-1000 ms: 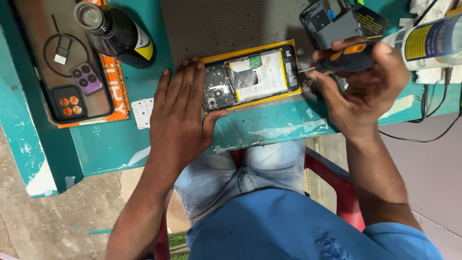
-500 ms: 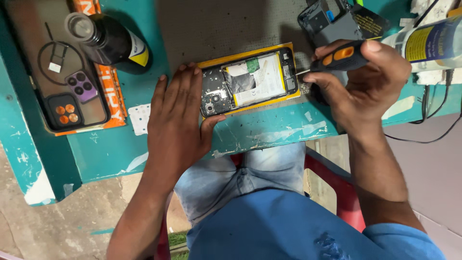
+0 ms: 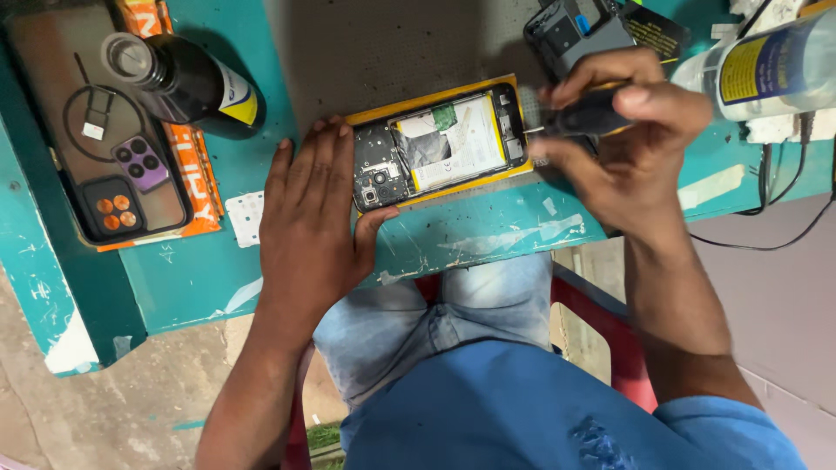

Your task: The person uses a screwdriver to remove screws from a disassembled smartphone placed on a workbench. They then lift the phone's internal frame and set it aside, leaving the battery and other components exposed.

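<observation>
Two hands busy: our left hand (image 3: 309,222) pins the opened yellow-framed phone (image 3: 440,144) flat; right hand (image 3: 631,144) grip closed around black-orange screwdriver (image 3: 579,117), tip at phone's 3 o'clock edge.

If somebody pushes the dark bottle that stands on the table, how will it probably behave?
The dark bottle looks tall and narrow, so a push near its neck would probably tip it. Its round body suggests it would then roll across the teal table. The glossy surface hints at glass: likely slippery and breakable.
</observation>
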